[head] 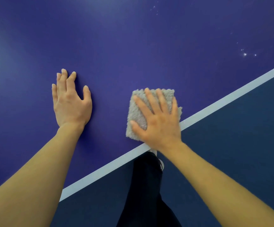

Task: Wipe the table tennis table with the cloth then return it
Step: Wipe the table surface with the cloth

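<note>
On my feed the right hand (157, 122) lies flat with its fingers spread wide, pressing down on the cloth (136, 112), a grey fluffy square; no finger curls round it. The cloth rests on the blue table tennis table (133, 46), its near edge just beside the white edge line (231, 95) that passes under the wrist. Well to the left of that grip, the left hand (70, 102) lies flat on the table, fingers straight, holding nothing. Far ahead and right of the cloth I see small white specks (245, 54). Behind the wrist, past the table edge, a dark trouser leg (146, 185) and a white shoe (161, 163) show above the dark floor (239, 153).
</note>
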